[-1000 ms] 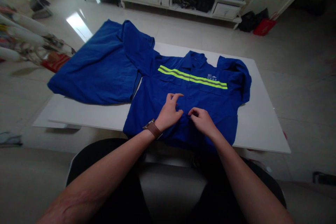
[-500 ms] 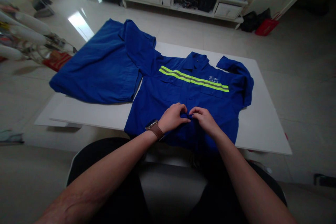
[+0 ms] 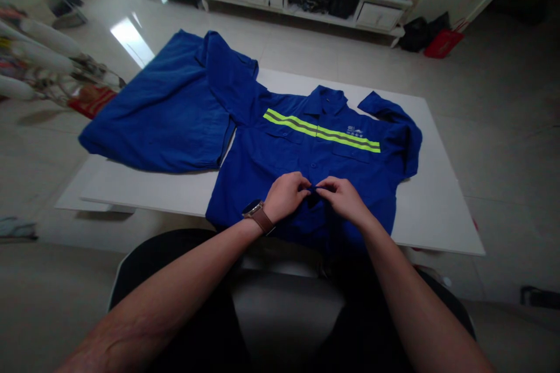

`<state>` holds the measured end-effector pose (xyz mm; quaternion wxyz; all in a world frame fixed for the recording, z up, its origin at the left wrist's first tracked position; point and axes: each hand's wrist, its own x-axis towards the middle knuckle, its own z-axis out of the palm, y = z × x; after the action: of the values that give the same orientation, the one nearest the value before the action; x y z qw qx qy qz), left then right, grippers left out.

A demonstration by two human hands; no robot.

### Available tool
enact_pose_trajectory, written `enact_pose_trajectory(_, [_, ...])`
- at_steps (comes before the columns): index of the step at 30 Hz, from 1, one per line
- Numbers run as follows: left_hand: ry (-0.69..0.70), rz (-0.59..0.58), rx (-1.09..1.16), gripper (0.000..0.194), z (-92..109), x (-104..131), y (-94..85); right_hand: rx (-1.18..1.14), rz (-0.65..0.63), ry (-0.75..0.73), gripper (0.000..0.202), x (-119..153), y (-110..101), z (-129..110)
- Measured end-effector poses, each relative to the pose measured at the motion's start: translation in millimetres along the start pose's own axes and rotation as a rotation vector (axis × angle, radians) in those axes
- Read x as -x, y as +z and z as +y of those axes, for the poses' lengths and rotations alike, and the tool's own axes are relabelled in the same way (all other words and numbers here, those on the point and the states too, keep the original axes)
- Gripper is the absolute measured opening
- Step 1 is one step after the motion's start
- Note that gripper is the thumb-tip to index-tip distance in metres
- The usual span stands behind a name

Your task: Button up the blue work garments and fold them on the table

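Pinching the blue shirt (image 3: 301,154), 2 hands (image 3: 286,195) (image 3: 343,198) nearly meet (collar (image 3: 314,104) pointing away, long axis crosswise).

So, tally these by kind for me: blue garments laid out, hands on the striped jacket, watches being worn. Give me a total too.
Blue garments: 2 (striped jacket, other blue garment)
Hands on the jacket: 2 (left hand, right hand)
Watches: 1 (wristwatch, left wrist)
Total: 5
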<state>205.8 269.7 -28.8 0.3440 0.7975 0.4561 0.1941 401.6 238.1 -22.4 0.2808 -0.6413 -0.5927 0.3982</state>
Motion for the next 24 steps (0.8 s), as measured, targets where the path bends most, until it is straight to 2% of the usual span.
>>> enact_pose_trajectory(5, [0.046,-0.024,0.033,0.016,-1.5,-1.9,-0.4,-0.016,-0.055,0.039,0.013,-0.9,1.3,2.0])
enact_pose_trajectory(12, [0.054,-0.051,0.059,0.018,1.7,-2.7,-4.8,-0.033,-0.018,0.024,0.014,-1.4,4.9,5.7])
enact_pose_trajectory(18, [0.041,-0.067,0.062,0.018,3.8,-2.6,-6.6,-0.085,-0.037,0.008,0.014,-3.4,3.2,8.1])
enact_pose_trajectory(24, [0.030,-0.051,0.028,0.021,0.5,-2.1,-5.5,0.022,0.020,-0.119,0.011,-0.9,6.6,0.1])
